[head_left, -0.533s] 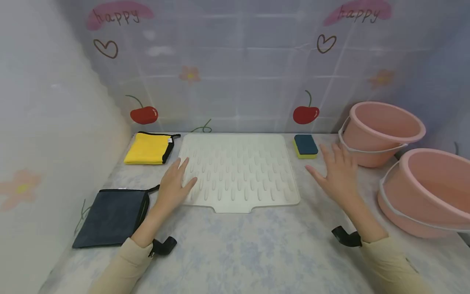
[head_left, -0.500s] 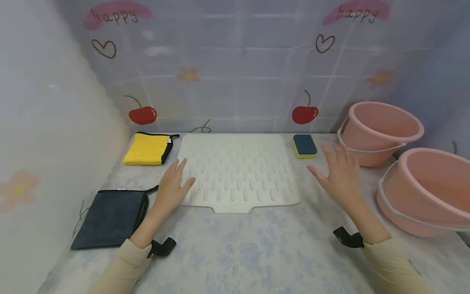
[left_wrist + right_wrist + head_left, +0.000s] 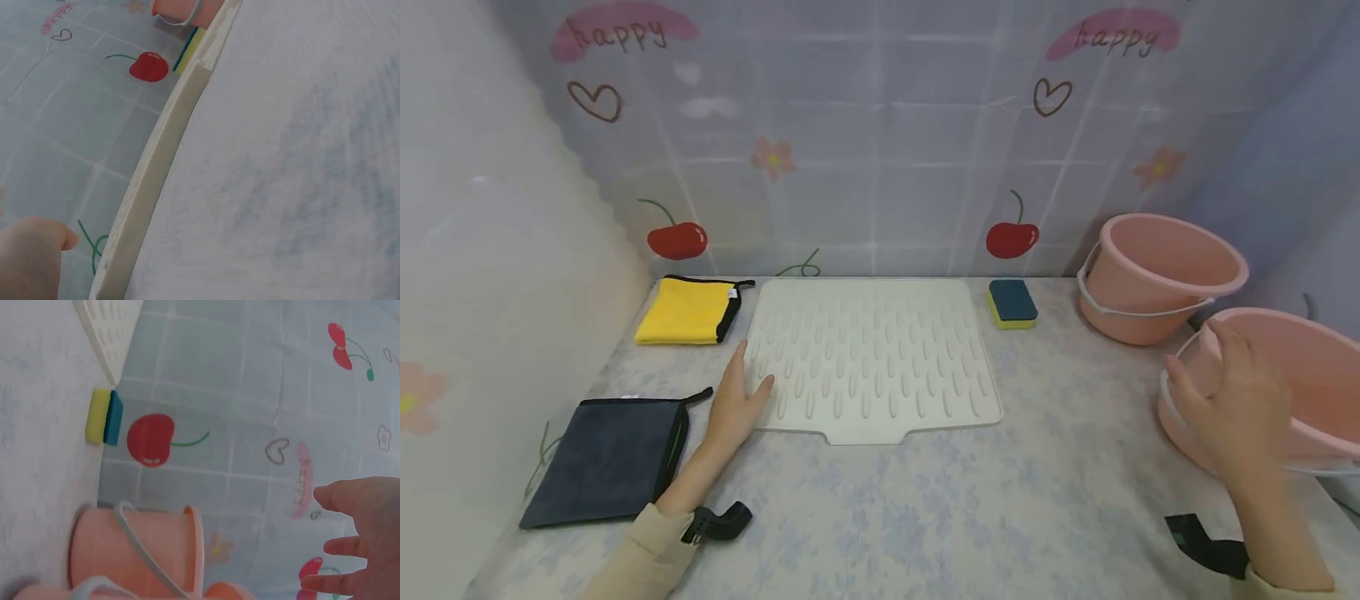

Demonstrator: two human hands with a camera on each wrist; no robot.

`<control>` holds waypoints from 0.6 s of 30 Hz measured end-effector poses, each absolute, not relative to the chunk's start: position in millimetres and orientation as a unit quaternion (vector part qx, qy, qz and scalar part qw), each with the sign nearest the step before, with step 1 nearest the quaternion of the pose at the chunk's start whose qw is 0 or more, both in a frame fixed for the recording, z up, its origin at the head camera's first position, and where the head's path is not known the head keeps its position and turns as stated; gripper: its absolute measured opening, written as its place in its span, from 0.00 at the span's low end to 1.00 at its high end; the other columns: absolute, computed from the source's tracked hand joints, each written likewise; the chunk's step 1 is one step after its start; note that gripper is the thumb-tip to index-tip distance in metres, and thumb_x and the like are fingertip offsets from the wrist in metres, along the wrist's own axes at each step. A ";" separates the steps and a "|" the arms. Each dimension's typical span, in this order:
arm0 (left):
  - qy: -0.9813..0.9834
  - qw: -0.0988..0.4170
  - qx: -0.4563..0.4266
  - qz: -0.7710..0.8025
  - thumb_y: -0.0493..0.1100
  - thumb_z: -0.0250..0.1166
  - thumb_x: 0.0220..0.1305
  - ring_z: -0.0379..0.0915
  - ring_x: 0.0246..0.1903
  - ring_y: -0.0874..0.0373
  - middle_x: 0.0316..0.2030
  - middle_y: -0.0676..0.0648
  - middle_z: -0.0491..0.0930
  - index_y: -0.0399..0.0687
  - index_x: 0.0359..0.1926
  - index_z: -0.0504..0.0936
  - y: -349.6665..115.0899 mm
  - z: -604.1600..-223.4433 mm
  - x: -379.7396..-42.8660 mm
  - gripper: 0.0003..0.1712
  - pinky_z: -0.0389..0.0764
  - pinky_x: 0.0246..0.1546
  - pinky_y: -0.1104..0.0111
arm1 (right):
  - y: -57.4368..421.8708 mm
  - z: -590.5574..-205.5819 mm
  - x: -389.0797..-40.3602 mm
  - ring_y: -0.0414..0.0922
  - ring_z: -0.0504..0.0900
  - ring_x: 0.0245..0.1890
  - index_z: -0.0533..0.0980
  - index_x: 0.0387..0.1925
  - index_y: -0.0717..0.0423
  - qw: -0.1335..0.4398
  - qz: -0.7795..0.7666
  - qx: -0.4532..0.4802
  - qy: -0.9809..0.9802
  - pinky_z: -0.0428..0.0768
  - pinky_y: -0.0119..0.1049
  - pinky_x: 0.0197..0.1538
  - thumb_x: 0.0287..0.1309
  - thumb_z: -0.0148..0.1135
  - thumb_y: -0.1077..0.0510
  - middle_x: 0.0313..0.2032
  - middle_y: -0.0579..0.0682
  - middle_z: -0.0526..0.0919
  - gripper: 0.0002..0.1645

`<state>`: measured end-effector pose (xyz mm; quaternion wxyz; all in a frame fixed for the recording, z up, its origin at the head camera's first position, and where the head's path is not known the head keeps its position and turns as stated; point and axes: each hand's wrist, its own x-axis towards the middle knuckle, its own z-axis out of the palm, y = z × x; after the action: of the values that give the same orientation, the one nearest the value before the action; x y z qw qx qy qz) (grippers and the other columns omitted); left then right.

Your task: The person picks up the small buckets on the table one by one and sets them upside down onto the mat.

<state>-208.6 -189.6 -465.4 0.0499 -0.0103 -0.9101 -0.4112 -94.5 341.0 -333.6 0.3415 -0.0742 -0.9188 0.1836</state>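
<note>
In the head view a white board [image 3: 868, 358] with rows of small raised ridges lies flat on the table. My left hand [image 3: 733, 404] is at its lower left edge, thumb apart from the fingers; whether it touches the board I cannot tell. On the right, my right hand [image 3: 1243, 400] is over the near side of a pink bucket [image 3: 1195, 367], hiding part of its rim. Its spread fingers [image 3: 344, 547] hold nothing in the right wrist view. A second pink bucket [image 3: 1138, 287] stands just behind, its pale handle hanging down.
A blue-and-yellow sponge [image 3: 1012, 302] lies right of the board. To the left are a folded yellow cloth [image 3: 688, 310] and a dark grey folded cloth [image 3: 606, 458] with a loop. A patterned curtain [image 3: 865, 167] rises behind the table.
My right hand has moved right and toward me, from beside the far bucket to over the near one. My left hand has shifted slightly left and toward me. The head view has turned slightly.
</note>
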 end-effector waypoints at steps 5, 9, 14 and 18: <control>-0.904 0.062 -0.004 -0.423 0.45 0.56 0.68 0.45 0.73 0.40 0.74 0.37 0.48 0.47 0.75 0.43 -194.7 -465.1 -206.6 0.42 0.52 0.70 0.45 | 364.1 -331.1 -72.0 0.69 0.60 0.65 0.60 0.67 0.64 0.323 0.200 -0.156 -0.912 0.55 0.63 0.67 0.64 0.52 0.49 0.63 0.73 0.64 0.35; -0.903 0.062 -0.010 -0.425 0.44 0.56 0.68 0.46 0.72 0.40 0.73 0.37 0.51 0.46 0.74 0.48 -195.4 -467.0 -205.5 0.40 0.52 0.70 0.46 | 380.3 -340.1 -58.3 0.61 0.52 0.72 0.56 0.70 0.60 0.339 0.230 -0.206 -0.889 0.47 0.58 0.74 0.66 0.52 0.55 0.70 0.66 0.56 0.35; -0.906 0.067 -0.018 -0.418 0.43 0.57 0.67 0.49 0.71 0.40 0.71 0.35 0.56 0.45 0.73 0.54 -193.0 -468.0 -204.7 0.36 0.53 0.70 0.46 | 397.9 -363.8 -44.5 0.37 0.65 0.62 0.56 0.71 0.43 0.397 0.232 -0.307 -0.833 0.58 0.38 0.70 0.65 0.56 0.51 0.68 0.55 0.64 0.36; -0.907 0.067 -0.017 -0.415 0.43 0.57 0.67 0.50 0.71 0.40 0.70 0.35 0.57 0.45 0.72 0.56 -190.8 -466.9 -205.0 0.35 0.54 0.69 0.46 | 422.4 -387.3 -36.8 0.39 0.69 0.54 0.53 0.71 0.34 0.388 0.221 -0.374 -0.813 0.63 0.39 0.66 0.63 0.55 0.39 0.65 0.53 0.69 0.39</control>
<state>-205.0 -190.8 -466.9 0.0667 -0.0173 -0.9070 -0.4154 -36.8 422.4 -387.3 0.3875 -0.3738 -0.8131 0.2215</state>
